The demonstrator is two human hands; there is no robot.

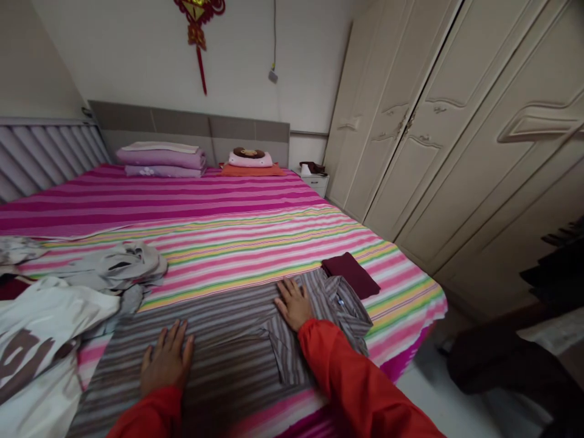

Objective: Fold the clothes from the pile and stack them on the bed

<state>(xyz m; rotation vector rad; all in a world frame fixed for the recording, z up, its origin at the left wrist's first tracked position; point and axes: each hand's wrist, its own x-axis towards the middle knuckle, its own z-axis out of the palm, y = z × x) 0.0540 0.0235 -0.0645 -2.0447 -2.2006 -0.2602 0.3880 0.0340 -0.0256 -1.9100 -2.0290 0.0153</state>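
A grey-brown striped shirt [223,328] lies spread on the bed, its collar toward the right and its body reaching to the lower left. My left hand [168,360] rests flat on the body of the shirt with its fingers spread. Near the shoulder and sleeve, my right hand [294,304] presses on the fabric, fingers apart. Just beyond the collar sits a folded maroon cloth [350,275]. Neither hand grips anything.
Rumpled grey clothing [123,264] and a white garment with a brown print [50,310] lie at the left. Folded bedding [162,159] and a pillow stack [250,161] stand by the headboard [182,125]. A wardrobe [410,121] lines the right side.
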